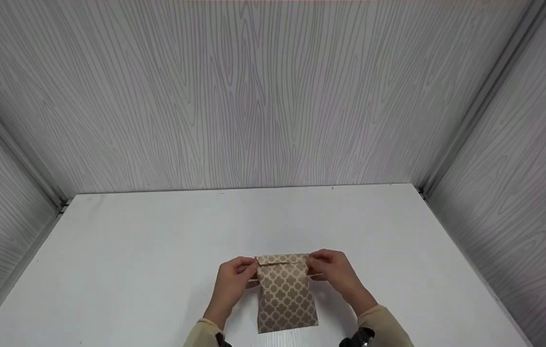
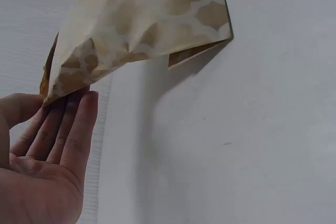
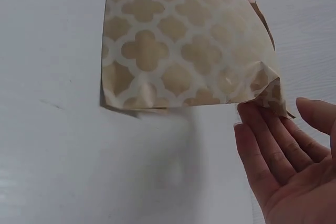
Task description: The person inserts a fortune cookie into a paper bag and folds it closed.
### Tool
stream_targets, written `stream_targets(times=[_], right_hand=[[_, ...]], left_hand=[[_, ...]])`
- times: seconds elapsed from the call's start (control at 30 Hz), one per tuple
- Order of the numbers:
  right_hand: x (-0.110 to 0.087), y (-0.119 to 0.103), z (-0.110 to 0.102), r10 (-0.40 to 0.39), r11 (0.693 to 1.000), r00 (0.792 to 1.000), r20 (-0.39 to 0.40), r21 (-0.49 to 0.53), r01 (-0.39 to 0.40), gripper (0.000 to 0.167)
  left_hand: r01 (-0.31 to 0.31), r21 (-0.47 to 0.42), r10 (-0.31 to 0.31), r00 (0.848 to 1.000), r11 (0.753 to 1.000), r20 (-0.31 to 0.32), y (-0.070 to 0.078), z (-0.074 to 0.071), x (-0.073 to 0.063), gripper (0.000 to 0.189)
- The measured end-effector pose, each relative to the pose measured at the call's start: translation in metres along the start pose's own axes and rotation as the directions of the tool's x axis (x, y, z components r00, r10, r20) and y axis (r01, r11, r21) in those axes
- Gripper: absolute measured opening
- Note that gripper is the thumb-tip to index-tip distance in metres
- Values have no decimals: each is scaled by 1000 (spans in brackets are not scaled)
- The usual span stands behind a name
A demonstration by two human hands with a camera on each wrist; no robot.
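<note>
A small brown paper bag (image 1: pixel 286 294) with a pale quatrefoil pattern is between my two hands, its top edge folded over into a narrow flap (image 1: pixel 282 259). My left hand (image 1: pixel 230 284) pinches the left end of the fold. In the left wrist view, the left thumb (image 2: pixel 21 107) lies at the bag's corner with the fingers under it. At the other end, my right hand (image 1: pixel 338 274) holds the fold's right corner. The right wrist view has its fingers (image 3: pixel 273 142) beneath the creased corner and the thumb (image 3: pixel 315 113) beside the tip. Thin pale strips stick out at both sides below the fold.
The bag is over the front part of a white tabletop (image 1: pixel 133 250). Grey wood-grain panels stand behind the table (image 1: pixel 253 96) and along its left and right sides. Light sleeves (image 1: pixel 386 327) and dark wrist devices (image 1: pixel 358 337) show at the bottom edge.
</note>
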State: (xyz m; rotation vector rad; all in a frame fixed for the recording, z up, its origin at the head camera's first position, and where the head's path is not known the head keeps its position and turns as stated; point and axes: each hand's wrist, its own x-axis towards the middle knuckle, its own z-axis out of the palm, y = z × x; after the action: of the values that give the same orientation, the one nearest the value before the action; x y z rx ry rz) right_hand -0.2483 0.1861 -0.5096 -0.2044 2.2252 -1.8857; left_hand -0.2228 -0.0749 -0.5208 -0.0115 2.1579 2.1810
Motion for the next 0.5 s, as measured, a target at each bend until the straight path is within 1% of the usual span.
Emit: stream_targets(times=[0.1,0.17,0.23,0.37,0.47,0.5], right_hand=[[5,2,3,45,999,999,8,-14,-45,33],[8,3,5,77,997,997,-3,-25,-77,32],[10,4,6,112,993,994,-14,-37,-113,32],[11,5,9,184,982,982,-44,-37,-185,32],[11,4,10,211,977,976,-61,-17,-212,31],[9,-1,10,213,977,975,-60,-10,-214,30]], left_hand=[[72,9,-72,997,997,-19,-4,1,4,26],[120,18,-119,992,993,-38,-5,2,7,26],[154,23,-153,986,988,-59,-6,3,9,27],[200,1,-199,975,980,-98,-7,4,12,26],[216,-18,-216,970,976,-114,-7,4,13,25],[220,-23,-221,968,975,-117,-7,4,13,24]])
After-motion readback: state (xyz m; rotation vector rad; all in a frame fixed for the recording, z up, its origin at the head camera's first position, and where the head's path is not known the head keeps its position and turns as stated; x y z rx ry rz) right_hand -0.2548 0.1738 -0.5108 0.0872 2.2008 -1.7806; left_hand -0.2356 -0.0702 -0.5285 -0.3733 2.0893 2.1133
